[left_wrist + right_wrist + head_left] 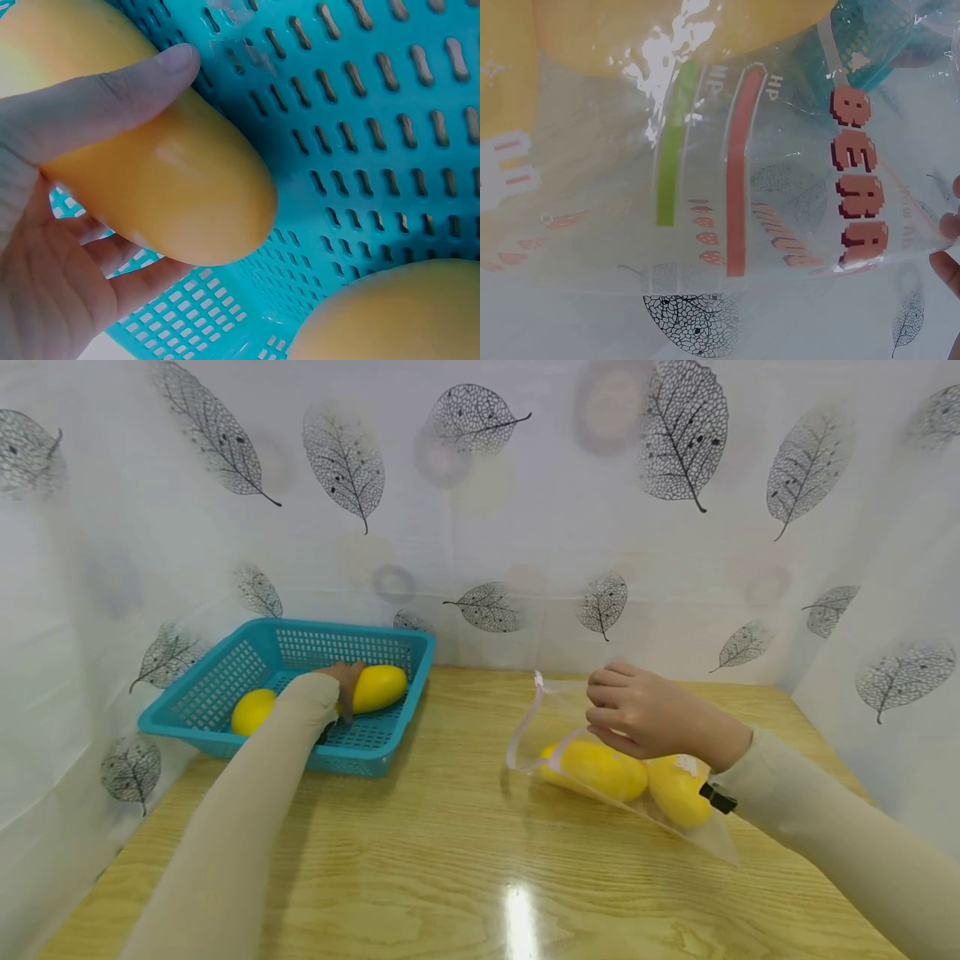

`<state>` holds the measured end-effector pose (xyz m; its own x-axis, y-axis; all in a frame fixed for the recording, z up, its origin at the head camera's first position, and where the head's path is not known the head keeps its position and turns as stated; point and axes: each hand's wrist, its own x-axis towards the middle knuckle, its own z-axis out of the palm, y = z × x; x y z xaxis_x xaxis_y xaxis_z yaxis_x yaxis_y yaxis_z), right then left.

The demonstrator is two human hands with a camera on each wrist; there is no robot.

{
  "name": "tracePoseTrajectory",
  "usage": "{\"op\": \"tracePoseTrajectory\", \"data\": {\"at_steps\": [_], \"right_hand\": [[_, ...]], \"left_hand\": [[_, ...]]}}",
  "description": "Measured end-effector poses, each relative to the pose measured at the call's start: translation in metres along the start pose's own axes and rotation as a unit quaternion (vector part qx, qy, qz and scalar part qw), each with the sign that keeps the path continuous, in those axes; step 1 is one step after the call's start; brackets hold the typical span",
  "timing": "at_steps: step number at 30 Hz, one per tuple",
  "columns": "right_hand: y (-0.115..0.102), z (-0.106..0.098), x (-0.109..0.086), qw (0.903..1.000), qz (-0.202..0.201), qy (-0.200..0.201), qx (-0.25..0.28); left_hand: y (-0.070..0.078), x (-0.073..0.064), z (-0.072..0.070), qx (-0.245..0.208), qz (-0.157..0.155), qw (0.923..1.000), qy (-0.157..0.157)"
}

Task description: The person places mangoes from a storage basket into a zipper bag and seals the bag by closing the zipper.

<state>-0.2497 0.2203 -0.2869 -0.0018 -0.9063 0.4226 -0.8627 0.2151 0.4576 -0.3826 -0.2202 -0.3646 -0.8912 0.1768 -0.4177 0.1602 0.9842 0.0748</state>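
Note:
My left hand [347,681] is down inside the teal plastic basket [288,628], gripping a yellow mango [381,687]. In the left wrist view the thumb lies across the mango's upper side and the fingers curl beneath it. A second mango [252,710] sits in the basket, left of that forearm. My right hand [645,710] pinches the upper edge of a clear, printed zip bag [517,742] with a pink closure, holding its mouth raised. Two mangoes, one at the mouth side [603,771] and one further right [678,793], lie inside the bag on the table.
The wooden table [390,860] carries the basket at back left and the bag at right. A white leaf-printed sheet [480,543] hangs behind and along both sides. Dark straps [718,798] sit at the sleeve cuffs.

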Motion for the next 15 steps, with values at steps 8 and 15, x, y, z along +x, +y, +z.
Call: {"op": "tracePoseTrajectory", "data": {"at_steps": [8, 15], "right_hand": [[-0.0003, -0.0005, 0.0004, 1.0, 0.001, 0.001, 0.001], [-0.0009, -0.001, 0.0009, 1.0, 0.001, -0.001, -0.001]], "left_hand": [[-0.0032, 0.0041, 0.0007, 0.007, 0.019, 0.9997, 0.015], [-0.0043, 0.0008, -0.0039, -0.037, -0.008, 0.9993, 0.0]]}}
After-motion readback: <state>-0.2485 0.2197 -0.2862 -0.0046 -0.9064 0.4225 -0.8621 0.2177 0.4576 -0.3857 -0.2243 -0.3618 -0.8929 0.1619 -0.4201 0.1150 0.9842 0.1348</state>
